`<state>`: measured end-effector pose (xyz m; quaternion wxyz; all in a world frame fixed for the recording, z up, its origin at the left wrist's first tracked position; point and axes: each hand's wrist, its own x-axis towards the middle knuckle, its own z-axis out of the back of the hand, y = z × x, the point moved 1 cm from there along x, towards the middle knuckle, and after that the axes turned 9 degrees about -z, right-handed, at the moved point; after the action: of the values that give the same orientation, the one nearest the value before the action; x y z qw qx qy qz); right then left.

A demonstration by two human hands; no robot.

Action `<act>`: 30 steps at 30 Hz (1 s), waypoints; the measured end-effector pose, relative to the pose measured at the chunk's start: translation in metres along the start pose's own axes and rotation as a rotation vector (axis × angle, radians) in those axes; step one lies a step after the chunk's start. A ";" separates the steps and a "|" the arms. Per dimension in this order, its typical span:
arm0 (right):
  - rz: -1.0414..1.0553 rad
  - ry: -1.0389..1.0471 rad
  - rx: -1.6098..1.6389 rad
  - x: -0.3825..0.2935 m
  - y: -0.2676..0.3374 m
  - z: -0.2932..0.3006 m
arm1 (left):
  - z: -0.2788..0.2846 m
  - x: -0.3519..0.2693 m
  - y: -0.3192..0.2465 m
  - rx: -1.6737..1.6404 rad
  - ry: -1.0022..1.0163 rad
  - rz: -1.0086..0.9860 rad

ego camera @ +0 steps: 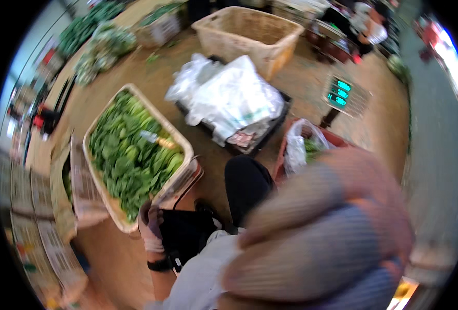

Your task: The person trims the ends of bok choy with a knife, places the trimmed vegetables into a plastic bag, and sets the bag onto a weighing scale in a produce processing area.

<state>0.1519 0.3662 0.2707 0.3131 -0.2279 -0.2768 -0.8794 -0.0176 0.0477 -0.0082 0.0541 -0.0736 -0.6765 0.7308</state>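
My right hand (322,228), in a dirty knit glove, looms blurred and very close to the camera, its fingers bent; whether it holds anything is hidden. My left hand (150,224), gloved and with a black band at the wrist, rests by the near corner of a cream plastic crate (190,155). Leafy green vegetables (124,151) fill that crate, and a tool with a yellow handle (166,143) and a pale blade lies on them. Ahead of my knee, white plastic bags (233,97) cover a black crate (281,116). A plastic bag with greens (304,143) sits in a red crate (337,139).
A digital scale display (338,93) stands right of the bags. Beyond them is a large cream tub (248,38). Bagged vegetables (109,46) and leafy bundles (85,27) lie at the upper left. Stacked crates (39,224) line the left side. A person (364,27) is at the upper right.
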 end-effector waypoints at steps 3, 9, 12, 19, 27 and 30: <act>0.059 0.040 0.027 0.017 -0.004 -0.010 | 0.001 0.000 0.006 -0.049 -0.006 0.003; 0.152 0.044 0.067 0.038 -0.001 -0.024 | 0.000 -0.002 0.005 -0.151 0.015 -0.047; 0.167 0.025 0.077 0.041 -0.004 -0.033 | -0.001 -0.004 -0.003 -0.110 0.009 -0.027; -0.352 -0.067 0.263 0.014 -0.063 -0.117 | 0.009 -0.011 -0.006 -0.197 0.082 -0.025; -1.142 0.042 0.812 -0.093 -0.094 -0.190 | 0.088 -0.005 -0.048 -0.088 -0.044 -0.085; -1.087 0.054 0.699 -0.106 -0.126 -0.227 | 0.106 0.050 -0.050 -0.055 -0.012 -0.107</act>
<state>0.0889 0.3503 -0.0020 -0.1143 0.0822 -0.6147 -0.7761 -0.0873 -0.0429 0.0477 0.0869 -0.0343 -0.6997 0.7083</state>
